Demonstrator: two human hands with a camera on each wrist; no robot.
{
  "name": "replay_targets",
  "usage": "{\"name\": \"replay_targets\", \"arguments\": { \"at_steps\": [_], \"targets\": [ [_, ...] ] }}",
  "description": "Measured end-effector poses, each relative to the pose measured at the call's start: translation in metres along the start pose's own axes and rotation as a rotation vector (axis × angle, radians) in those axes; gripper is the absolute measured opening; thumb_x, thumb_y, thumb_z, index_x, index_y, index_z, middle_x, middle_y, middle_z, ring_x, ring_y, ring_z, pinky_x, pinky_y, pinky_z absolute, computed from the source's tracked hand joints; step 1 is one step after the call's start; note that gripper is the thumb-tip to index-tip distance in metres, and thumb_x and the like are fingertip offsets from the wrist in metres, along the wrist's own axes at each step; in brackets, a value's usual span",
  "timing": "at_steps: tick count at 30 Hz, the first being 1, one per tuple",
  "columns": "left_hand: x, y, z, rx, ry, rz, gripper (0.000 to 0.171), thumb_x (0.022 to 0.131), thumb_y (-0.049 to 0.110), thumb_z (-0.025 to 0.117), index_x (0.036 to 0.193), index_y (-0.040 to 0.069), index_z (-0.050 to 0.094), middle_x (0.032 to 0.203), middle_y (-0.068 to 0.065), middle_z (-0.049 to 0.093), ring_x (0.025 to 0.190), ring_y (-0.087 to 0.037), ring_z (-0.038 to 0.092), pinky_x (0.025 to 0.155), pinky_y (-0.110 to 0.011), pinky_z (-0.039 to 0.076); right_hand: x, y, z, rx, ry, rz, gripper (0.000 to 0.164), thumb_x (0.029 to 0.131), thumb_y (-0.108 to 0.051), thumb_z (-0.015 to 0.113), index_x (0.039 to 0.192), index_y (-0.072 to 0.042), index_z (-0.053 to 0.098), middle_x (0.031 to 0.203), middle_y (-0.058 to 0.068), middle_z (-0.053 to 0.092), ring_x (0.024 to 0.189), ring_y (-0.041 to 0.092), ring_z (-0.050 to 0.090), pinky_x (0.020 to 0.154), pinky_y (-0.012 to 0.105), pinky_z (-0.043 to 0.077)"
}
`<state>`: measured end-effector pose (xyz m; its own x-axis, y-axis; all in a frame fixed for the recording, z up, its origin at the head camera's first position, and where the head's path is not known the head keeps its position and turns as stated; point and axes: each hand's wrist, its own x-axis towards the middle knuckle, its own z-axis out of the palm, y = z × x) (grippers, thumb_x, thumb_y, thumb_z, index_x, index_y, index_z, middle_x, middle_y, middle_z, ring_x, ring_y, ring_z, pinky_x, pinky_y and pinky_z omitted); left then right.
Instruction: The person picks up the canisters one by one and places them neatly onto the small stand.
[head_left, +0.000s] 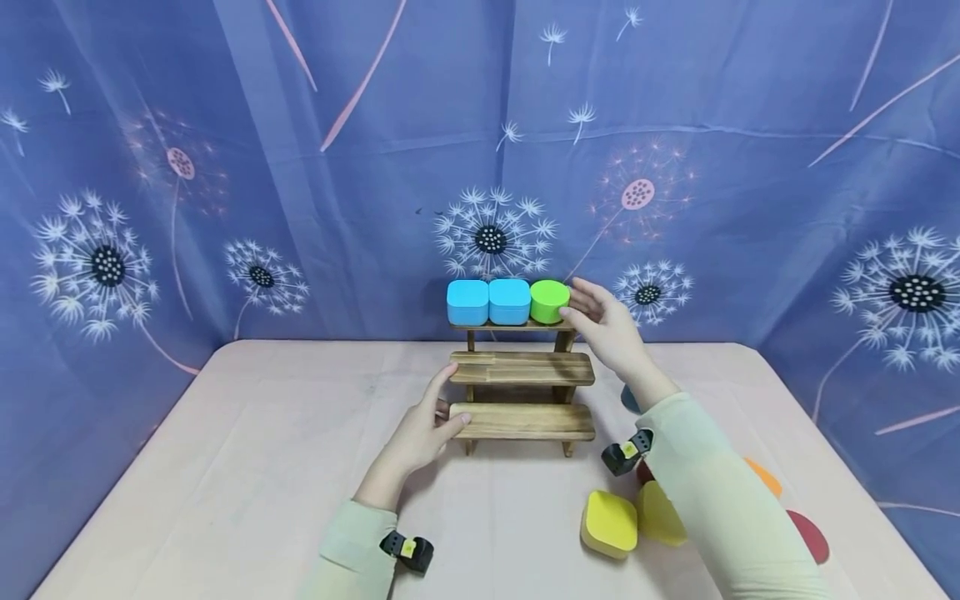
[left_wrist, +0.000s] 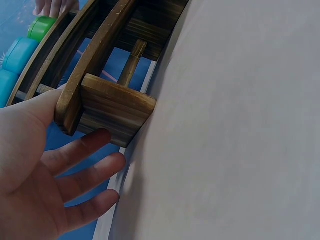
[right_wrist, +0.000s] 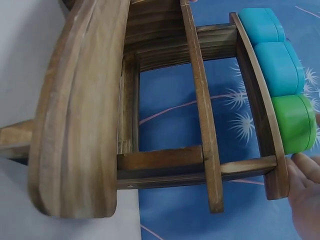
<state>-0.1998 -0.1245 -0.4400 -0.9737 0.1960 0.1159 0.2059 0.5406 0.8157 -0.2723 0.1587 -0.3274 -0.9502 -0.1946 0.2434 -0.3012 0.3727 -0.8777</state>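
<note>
A wooden three-step display stand (head_left: 522,368) stands at the table's far side. On its top step two light blue rounded-square boxes (head_left: 468,302) and a green round box (head_left: 549,302) sit in a row. My right hand (head_left: 609,332) holds the green box at its right side, thumb low in front and fingers behind. In the right wrist view, the fingers (right_wrist: 306,172) are right at the box and the shelf end. My left hand (head_left: 415,433) is at the stand's left end, thumb by the bottom step. Its other fingers (left_wrist: 92,172) are spread and fairly straight in the left wrist view.
A yellow rounded-square box (head_left: 610,524) lies at the front right, with another yellow piece (head_left: 662,515) beside it. Red (head_left: 808,537), orange (head_left: 765,477) and dark blue (head_left: 630,399) pieces are partly covered by the right arm. A blue dandelion-print curtain (head_left: 375,208) hangs behind the table.
</note>
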Motion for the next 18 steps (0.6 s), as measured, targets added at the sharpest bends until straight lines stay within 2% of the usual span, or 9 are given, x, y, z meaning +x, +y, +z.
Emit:
{"name": "replay_targets", "arguments": {
  "at_steps": [5, 8, 15, 18],
  "targets": [
    [0.001, 0.001, 0.001, -0.002, -0.006, 0.007, 0.077, 0.091, 0.031, 0.063, 0.148, 0.044, 0.013, 0.095, -0.007, 0.062, 0.084, -0.015, 0.06, 0.078, -0.033, 0.05, -0.007, 0.003, -0.005, -0.001, 0.109, -0.024, 0.057, 0.096, -0.026, 0.056, 0.144, -0.003, 0.036, 0.139, 0.013, 0.051, 0.125, 0.028, 0.051, 0.105, 0.04, 0.04],
    [0.002, 0.001, 0.001, 0.001, -0.007, 0.01, 0.077, 0.091, 0.031, 0.063, 0.149, 0.043, 0.013, 0.095, -0.007, 0.062, 0.084, -0.015, 0.06, 0.078, -0.033, 0.05, -0.012, 0.005, -0.008, -0.016, 0.187, -0.008, 0.051, 0.096, -0.028, 0.055, 0.141, -0.005, 0.042, 0.134, 0.012, 0.056, 0.122, 0.024, 0.053, 0.104, 0.036, 0.041],
    [0.001, 0.002, 0.0, 0.001, -0.005, 0.007, 0.077, 0.091, 0.031, 0.063, 0.149, 0.043, 0.013, 0.096, -0.008, 0.062, 0.084, -0.015, 0.06, 0.078, -0.034, 0.05, -0.024, 0.017, -0.012, 0.002, 0.35, 0.031, 0.041, 0.095, -0.023, 0.058, 0.131, -0.005, 0.053, 0.125, 0.015, 0.061, 0.1, -0.007, 0.056, 0.096, 0.018, 0.044],
    [0.0, 0.001, 0.0, -0.005, -0.005, 0.003, 0.076, 0.092, 0.031, 0.063, 0.149, 0.043, 0.014, 0.096, -0.008, 0.062, 0.083, -0.015, 0.06, 0.078, -0.034, 0.05, -0.027, 0.028, -0.015, -0.01, 0.383, 0.05, 0.037, 0.093, -0.018, 0.06, 0.127, -0.002, 0.056, 0.123, 0.017, 0.062, 0.095, -0.01, 0.055, 0.09, 0.013, 0.045]
  ]
}}
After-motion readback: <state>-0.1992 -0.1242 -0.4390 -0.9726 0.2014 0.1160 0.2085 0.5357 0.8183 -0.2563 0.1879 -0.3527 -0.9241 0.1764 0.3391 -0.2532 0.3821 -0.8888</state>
